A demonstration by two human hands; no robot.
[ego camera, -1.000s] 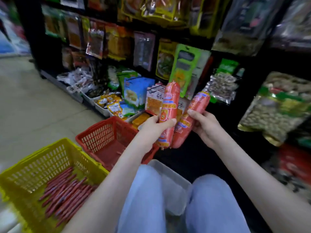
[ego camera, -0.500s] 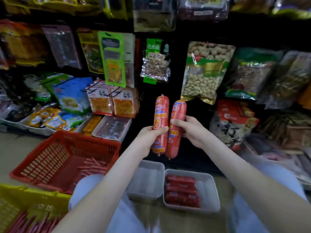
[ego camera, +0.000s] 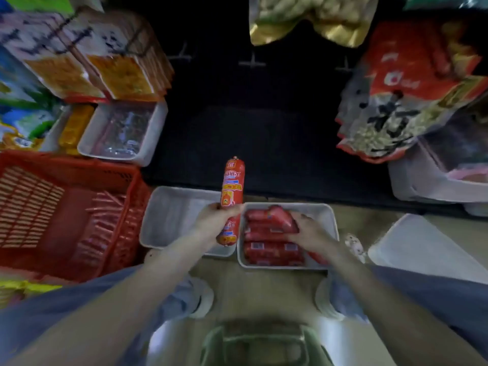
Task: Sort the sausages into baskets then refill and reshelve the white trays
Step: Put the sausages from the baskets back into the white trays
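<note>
Head view: refill underway. L grip (ego camera: 214, 221) clasps one fat sausage (ego camera: 232, 184) upright at frame centre; R grip (ego camera: 309, 232) holds a second sausage (ego camera: 281, 219) on the half-full white tray (ego camera: 314, 206). Neighbouring tray (ego camera: 174, 215) looks bare, thin sausages (ego camera: 105, 220) lie in red basket (ego camera: 79, 161); reshelving not yet done.

Place: a grocery shop aisle.
Shelving: a dark low shelf (ego camera: 264, 122) hung and stacked with sealed snack bags (ego camera: 124, 75), a peanut bag (ego camera: 303, 14) among them.
Floor: a red shopping basket (ego camera: 79, 162) and a white tray (ego camera: 314, 207) of wrapped sausages (ego camera: 269, 250).
</note>
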